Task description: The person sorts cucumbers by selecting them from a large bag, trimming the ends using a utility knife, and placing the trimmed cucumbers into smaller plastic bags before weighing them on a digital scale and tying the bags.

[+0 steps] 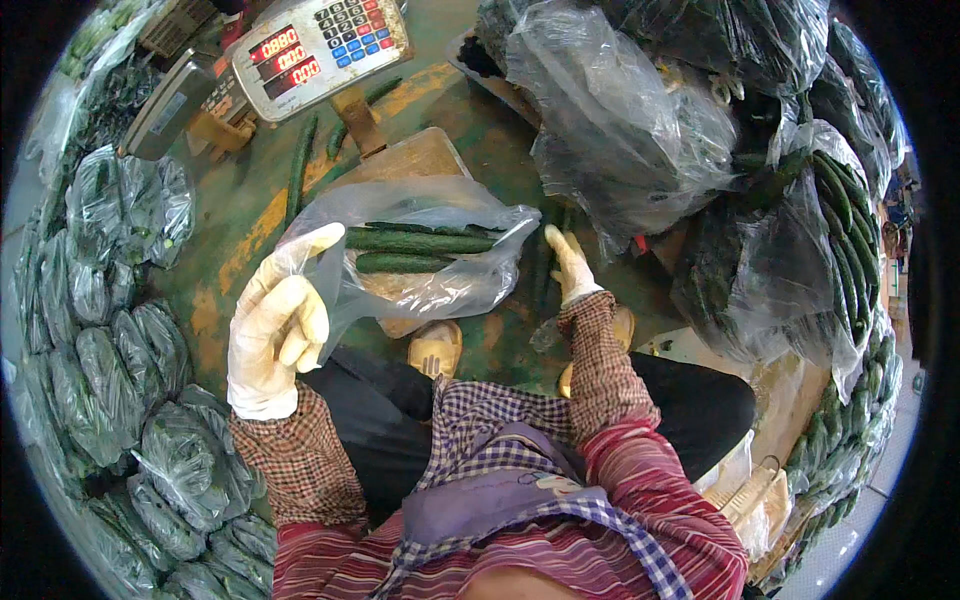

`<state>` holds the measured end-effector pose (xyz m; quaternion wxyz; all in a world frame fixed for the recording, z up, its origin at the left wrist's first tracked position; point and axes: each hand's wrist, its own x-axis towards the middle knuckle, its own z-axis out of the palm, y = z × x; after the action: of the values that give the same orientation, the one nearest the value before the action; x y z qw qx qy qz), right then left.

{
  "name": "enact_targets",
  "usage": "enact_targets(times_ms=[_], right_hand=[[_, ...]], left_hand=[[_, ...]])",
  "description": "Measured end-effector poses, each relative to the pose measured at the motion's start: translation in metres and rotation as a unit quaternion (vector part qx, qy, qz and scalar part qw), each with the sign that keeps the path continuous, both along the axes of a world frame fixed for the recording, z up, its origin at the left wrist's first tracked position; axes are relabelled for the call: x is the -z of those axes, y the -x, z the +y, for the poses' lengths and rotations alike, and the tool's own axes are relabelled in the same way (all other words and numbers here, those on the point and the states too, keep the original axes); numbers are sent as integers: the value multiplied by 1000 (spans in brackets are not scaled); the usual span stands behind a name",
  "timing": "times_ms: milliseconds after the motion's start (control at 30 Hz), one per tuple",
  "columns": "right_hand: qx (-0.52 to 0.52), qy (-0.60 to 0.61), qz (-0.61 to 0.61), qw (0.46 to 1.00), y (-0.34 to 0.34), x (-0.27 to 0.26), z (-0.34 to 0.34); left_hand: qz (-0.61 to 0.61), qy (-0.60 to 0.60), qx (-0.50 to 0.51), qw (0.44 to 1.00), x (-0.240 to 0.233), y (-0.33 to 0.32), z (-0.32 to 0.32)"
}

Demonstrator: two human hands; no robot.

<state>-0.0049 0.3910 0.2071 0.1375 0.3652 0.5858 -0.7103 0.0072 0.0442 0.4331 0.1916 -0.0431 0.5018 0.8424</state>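
Observation:
My gloved left hand (281,322) grips the open edge of a clear plastic bag (480,289). Several cucumbers (420,241) lie lengthwise inside it, over the metal platform (427,154) of a digital scale. My gloved right hand (571,266) is just right of the bag's far end, its fingers apart, near dark cucumber shapes that are hard to make out. The scale's lit display and keypad (322,56) stand beyond the platform. Loose cucumbers (301,165) lie on the green floor left of the scale's post.
Bagged cucumbers (109,390) are piled along the left. Large plastic sacks (615,112) stand at the upper right, and an open sack of cucumbers (847,247) is at the right. A second scale (169,105) stands at the upper left. A pale plastic basket (750,491) is at the lower right.

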Motion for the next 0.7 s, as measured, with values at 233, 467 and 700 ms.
enact_targets(times_ms=[233, 467, 700], right_hand=[[-135, -144, -4, 980, 62, 42, -42], [-172, 80, 264, 946, 98, -199, -70], [-161, -71, 261, 949, 60, -130, -29]], left_hand=[[-14, -11, -41, 999, -12, 23, 32], [134, -81, -126, 980, -57, 31, -43], [18, -52, -177, 983, -7, -2, -51]])
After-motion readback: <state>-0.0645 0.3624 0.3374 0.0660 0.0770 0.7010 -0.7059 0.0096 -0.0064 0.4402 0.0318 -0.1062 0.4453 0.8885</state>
